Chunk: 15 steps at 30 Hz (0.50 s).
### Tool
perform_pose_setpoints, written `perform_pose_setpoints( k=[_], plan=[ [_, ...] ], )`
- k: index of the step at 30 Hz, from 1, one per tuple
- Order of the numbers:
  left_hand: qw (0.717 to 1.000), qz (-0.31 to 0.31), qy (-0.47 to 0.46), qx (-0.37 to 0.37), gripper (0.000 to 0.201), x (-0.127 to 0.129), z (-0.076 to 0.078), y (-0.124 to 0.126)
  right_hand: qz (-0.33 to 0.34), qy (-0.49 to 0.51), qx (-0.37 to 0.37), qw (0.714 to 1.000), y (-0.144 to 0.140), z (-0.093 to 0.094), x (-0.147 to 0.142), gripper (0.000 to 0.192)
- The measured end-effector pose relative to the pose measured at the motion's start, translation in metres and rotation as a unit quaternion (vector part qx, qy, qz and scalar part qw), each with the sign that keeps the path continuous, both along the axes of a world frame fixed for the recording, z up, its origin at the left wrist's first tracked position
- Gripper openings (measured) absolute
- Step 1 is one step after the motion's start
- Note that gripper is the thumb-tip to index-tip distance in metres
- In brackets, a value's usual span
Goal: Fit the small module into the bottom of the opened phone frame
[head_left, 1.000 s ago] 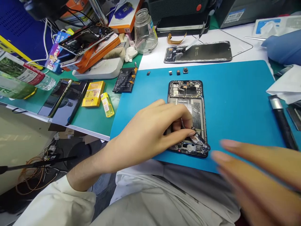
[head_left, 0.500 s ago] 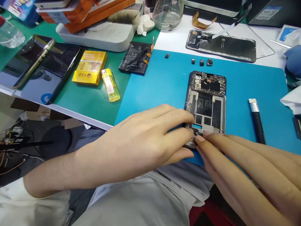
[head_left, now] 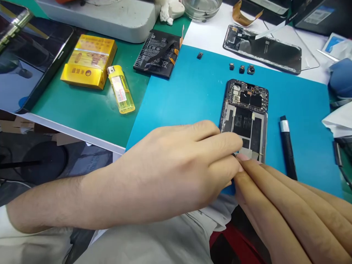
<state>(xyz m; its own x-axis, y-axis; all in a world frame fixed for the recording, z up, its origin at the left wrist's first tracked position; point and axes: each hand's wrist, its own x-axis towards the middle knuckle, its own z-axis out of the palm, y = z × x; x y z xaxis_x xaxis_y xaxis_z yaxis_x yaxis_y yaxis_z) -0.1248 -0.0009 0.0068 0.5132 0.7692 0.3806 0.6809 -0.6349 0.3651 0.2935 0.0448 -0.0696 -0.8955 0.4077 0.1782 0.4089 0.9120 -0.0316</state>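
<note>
An opened phone body (head_left: 244, 119), its circuit board bare at the top end, lies on the blue mat (head_left: 178, 99). At its lower end the fingertips of both hands meet. My left hand (head_left: 184, 165) reaches over from the left with its fingers curled together, covering that lower corner. My right hand (head_left: 283, 201) comes in from the lower right, its fingertips pinched against those of the left. A tiny dark bit shows between the fingertips; what it is stays hidden. To the right of the phone lies a black tool with a silver band (head_left: 286, 146).
Small camera modules (head_left: 242, 69) sit above the phone. A detached screen (head_left: 264, 51) rests behind them. Farther left are a black battery (head_left: 158, 53), a yellow lighter (head_left: 121, 90), a yellow box (head_left: 89, 60) and a dark tablet-like device (head_left: 33, 62).
My left hand has shifted right and closed in on the right hand's fingertips, covering more of the phone's lower end. The view has also moved, and the black tool appears turned slightly.
</note>
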Motion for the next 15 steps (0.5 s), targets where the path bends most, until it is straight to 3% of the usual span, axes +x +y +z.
perform_pose_setpoints(
  k=[4,7,11,15],
  plan=[
    [1.000,-0.002,0.001,-0.020,0.045,0.002,0.004,0.005,-0.002,-0.002,-0.009,1.000,-0.003,-0.015,-0.001,0.052],
    [0.997,-0.001,0.001,-0.074,0.052,0.006,0.006,0.006,-0.004,-0.007,-0.018,1.000,-0.012,-0.009,0.003,0.052],
    [0.990,0.018,-0.063,-0.124,0.055,0.006,0.002,0.003,-0.006,-0.018,-0.031,0.999,-0.025,0.025,-0.001,0.054],
    [0.979,0.026,-0.117,-0.166,0.041,0.001,-0.003,0.001,-0.013,-0.008,-0.029,0.999,-0.023,0.070,-0.045,0.074]
  ],
)
